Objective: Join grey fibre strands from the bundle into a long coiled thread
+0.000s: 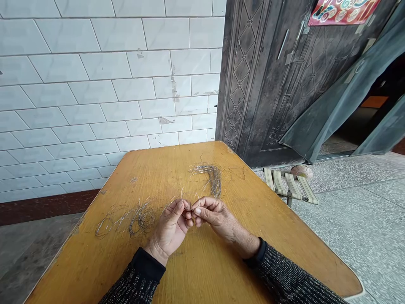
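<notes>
My left hand [174, 220] and my right hand [215, 215] meet above the middle of the wooden table [202, 270]. Both pinch a thin metal wire [189, 208] between thumb and fingers, and its short ends stick up above the fingertips. Much of the wire is hidden by the fingers. Left of my left hand lies a loose group of coiled wires [141, 217], some bent into rings. Beyond my right hand rests a bundle of bent wires [215, 179], with several stray strands around it.
A white tiled wall [104, 97] stands behind the table's far left side. To the right are a dark carved door [253, 93], a hanging grey-green curtain [329, 109] and a low folding stool [291, 184] with striped straps. A roundish object [301, 170] sits behind the stool.
</notes>
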A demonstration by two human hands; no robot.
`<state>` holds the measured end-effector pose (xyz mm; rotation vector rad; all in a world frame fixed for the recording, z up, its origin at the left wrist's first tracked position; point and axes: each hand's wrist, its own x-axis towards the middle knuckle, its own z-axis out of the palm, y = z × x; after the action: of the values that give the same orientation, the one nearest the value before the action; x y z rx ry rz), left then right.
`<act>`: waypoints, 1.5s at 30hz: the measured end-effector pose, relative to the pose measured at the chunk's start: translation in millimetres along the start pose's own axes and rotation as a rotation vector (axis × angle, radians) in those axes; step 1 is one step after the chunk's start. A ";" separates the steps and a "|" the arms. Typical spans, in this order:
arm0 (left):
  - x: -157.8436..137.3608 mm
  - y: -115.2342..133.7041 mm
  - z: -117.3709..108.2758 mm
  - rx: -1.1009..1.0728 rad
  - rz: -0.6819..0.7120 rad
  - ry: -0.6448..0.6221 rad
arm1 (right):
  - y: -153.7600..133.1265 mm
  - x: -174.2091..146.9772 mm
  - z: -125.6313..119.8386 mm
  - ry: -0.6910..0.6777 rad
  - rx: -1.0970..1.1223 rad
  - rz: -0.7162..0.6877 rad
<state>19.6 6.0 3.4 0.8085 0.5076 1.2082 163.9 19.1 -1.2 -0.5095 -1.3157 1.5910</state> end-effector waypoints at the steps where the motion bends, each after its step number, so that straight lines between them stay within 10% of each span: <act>1: -0.2 1.0 -0.5 -0.002 0.001 0.012 | -1.3 0.0 -1.5 -0.003 -0.018 0.015; 12: -4.2 -1.7 4.8 0.158 -0.068 0.068 | -18.5 -1.8 -11.9 0.232 -0.536 -0.224; 32: -3.0 -4.1 7.2 0.183 -0.126 0.066 | -20.3 -9.0 -9.9 0.165 -1.624 -0.573; 45: -0.3 3.8 5.6 0.214 -0.112 0.063 | -17.3 -0.8 -14.1 0.189 -1.458 -0.470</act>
<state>21.3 4.7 9.9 0.9126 0.7335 1.0900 182.6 24.5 9.7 -1.0423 -2.0821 -0.0224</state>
